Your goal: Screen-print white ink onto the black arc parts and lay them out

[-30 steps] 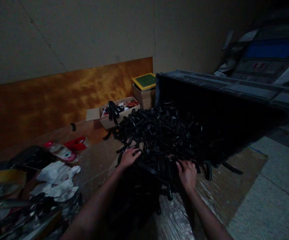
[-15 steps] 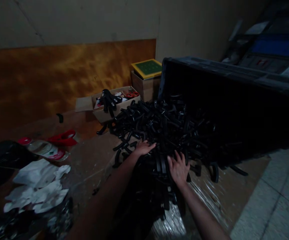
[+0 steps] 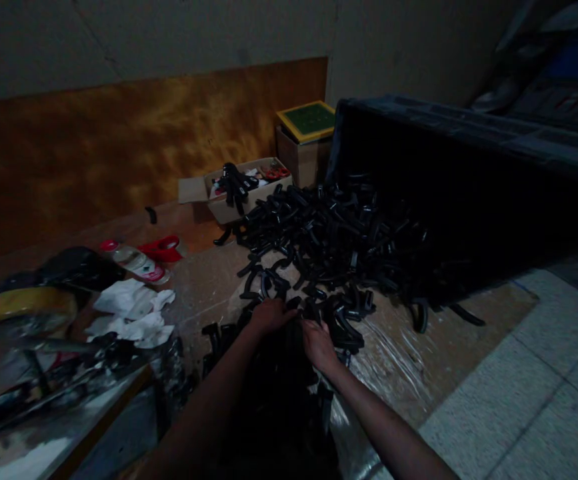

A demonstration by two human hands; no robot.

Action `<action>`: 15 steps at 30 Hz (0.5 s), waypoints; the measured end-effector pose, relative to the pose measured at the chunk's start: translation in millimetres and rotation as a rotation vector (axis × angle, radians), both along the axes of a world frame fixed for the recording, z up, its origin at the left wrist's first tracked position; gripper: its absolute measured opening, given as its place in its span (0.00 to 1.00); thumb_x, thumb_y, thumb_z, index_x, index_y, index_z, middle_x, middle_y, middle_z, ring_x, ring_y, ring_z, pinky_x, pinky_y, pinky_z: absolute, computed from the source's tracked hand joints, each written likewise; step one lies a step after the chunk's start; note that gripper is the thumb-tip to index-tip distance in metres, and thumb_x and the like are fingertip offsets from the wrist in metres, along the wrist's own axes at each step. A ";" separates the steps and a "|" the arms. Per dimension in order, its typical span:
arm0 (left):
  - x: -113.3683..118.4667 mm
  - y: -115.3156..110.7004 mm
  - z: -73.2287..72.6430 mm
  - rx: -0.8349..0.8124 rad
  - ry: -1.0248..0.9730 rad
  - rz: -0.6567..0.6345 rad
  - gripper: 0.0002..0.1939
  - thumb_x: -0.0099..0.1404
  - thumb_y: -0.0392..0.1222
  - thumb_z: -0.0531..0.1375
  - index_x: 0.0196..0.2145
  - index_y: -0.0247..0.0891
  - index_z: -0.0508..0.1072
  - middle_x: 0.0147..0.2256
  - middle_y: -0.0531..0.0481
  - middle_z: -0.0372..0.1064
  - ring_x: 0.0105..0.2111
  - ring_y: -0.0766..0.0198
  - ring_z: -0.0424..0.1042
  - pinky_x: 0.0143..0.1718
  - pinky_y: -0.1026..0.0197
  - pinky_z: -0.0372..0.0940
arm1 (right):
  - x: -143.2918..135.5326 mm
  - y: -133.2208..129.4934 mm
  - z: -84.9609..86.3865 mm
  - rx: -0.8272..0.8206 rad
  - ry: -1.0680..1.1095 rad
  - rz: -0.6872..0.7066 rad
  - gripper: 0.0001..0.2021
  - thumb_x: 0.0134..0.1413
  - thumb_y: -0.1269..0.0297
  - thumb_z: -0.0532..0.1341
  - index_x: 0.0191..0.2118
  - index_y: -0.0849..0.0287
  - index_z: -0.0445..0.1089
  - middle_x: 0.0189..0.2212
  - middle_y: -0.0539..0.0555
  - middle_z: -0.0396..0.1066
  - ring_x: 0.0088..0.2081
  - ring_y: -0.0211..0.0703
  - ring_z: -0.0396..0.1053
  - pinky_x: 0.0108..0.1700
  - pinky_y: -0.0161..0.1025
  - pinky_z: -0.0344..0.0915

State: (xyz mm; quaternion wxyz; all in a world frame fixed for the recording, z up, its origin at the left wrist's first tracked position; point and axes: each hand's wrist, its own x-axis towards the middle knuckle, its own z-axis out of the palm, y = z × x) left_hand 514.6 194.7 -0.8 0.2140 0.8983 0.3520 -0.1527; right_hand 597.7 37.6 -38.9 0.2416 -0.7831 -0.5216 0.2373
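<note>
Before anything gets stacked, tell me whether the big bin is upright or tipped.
Tipped onto its side: the big bin opens sideways, toward the black parts.

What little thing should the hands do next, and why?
Perhaps the left hand and right hand should gently pull the near black pieces closer, since both hands are right by them and a bigger heap lies just beyond.

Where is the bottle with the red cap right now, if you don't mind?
In the head view, the bottle lies left of centre, beside the red tape dispenser.
</note>
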 end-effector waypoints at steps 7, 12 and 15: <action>-70.6 -28.6 22.3 0.017 -0.333 0.032 0.19 0.69 0.47 0.52 0.52 0.43 0.75 0.60 0.47 0.65 0.60 0.55 0.64 0.63 0.51 0.56 | 37.3 -42.2 24.8 0.326 0.228 0.024 0.16 0.60 0.66 0.53 0.46 0.54 0.76 0.49 0.55 0.75 0.52 0.46 0.72 0.56 0.46 0.65; -152.9 -62.0 19.4 0.108 -0.500 0.490 0.23 0.69 0.50 0.51 0.53 0.37 0.73 0.62 0.40 0.61 0.62 0.54 0.61 0.64 0.50 0.55 | 123.3 -60.8 -6.9 0.464 -0.113 -0.638 0.28 0.59 0.46 0.50 0.49 0.63 0.73 0.55 0.68 0.68 0.60 0.59 0.60 0.61 0.59 0.54; -190.1 -96.1 0.3 0.074 -0.516 0.754 0.25 0.67 0.51 0.53 0.56 0.37 0.70 0.65 0.40 0.56 0.64 0.52 0.58 0.64 0.48 0.54 | 118.7 -55.8 -36.1 0.339 -0.020 -0.703 0.35 0.58 0.41 0.47 0.56 0.69 0.66 0.54 0.71 0.66 0.58 0.60 0.61 0.60 0.58 0.56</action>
